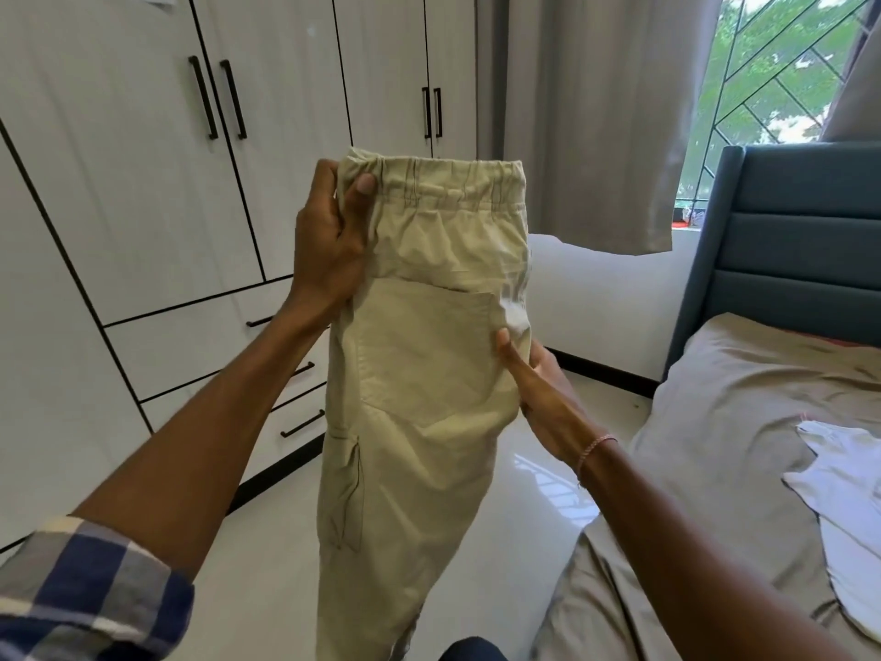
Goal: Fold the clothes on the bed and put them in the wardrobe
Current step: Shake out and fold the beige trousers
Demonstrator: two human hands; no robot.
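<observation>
Because the pale beige cotton cargo trousers [429, 355] hang limp in the air between the person and the wardrobe, they look light, soft and floppy. They should crease wherever they are bent and are unlikely to slip. The left hand [329, 240] grips the left end of the gathered elastic waistband [453, 183], thumb in front and fingers curled behind. The right hand [538, 388] pinches the right edge lower down, beside the back pocket, with its thumb on the cloth. The 2 legs seem to lie together and drop out of view below. The waistband and the outer seams are probably the best holds, since the thicker cloth there bunches least. The flapped side pocket [348, 493] may add bulk to a fold.

To the right lies the bed with a grey-brown sheet [743, 422], which looks like the likely folding surface, with a white garment [848, 508] spread on it. The white wardrobe with black bar handles [119, 183] stands to the left with its doors closed, so a hand must be freed to open one. A teal padded headboard [801, 221], a grey curtain [596, 112] and a glossy white floor [524, 493] surround them.
</observation>
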